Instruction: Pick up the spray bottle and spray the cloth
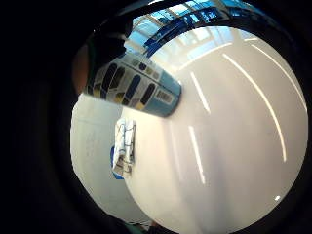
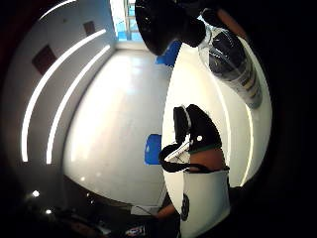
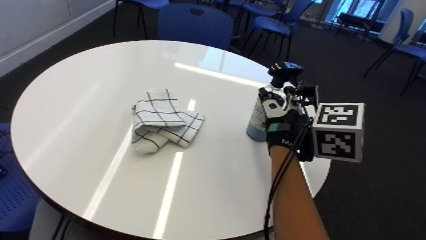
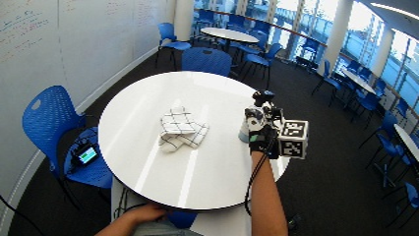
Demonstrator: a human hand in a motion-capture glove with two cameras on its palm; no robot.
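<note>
gloved right hand (image 3: 283,122) wraps the spray bottle (image 3: 256,120), which stands near the white table's (image 3: 80,100) edge, seemingly not lifted yet. black nozzle head (image 3: 285,69) clears the fingers, leaving the trigger reachable. checked cloth (image 3: 163,122) lies folded mid-table, well apart, on the side the bottle faces.

Bright room; ceiling-light glare streaks on table (image 3: 80,100).

Gloved right hand (image 4: 263,133) at spray bottle (image 4: 246,129), checked cloth (image 4: 179,129) nearby, round table (image 4: 150,172)
</note>
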